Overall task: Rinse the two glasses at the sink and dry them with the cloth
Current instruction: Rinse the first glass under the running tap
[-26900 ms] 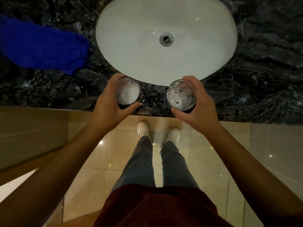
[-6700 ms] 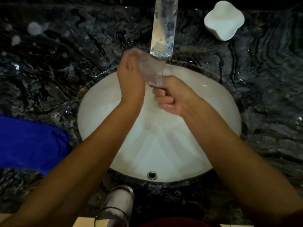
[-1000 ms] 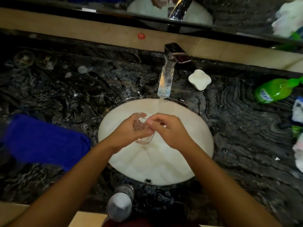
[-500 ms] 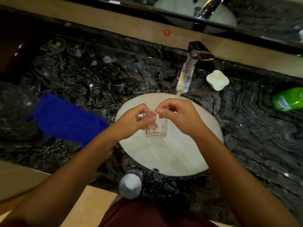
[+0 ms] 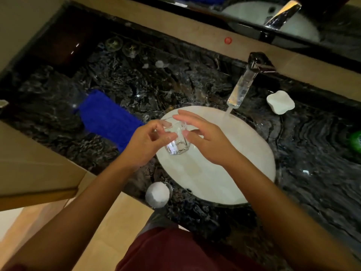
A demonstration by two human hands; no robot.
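My left grip [image 5: 148, 141] pinches the clear glass [image 5: 176, 141] by its rim over the white sink [image 5: 224, 173]; my right grip [image 5: 205, 137] lies beside it, fingers straight. Water runs from the tap [image 5: 244, 85]. A second glass [image 5: 157, 194] stands on the dark surface [image 5: 312, 153], and the blue cloth [image 5: 105, 116] lies to the left.

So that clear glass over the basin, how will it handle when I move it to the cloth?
Probably slippery: the glass looks wet, with the tap running close by. The left hand holds it only by fingertips near the rim, and the right hand lies open against it, so a firmer grasp seems wise. It is likely rigid and breakable over the hard sink.
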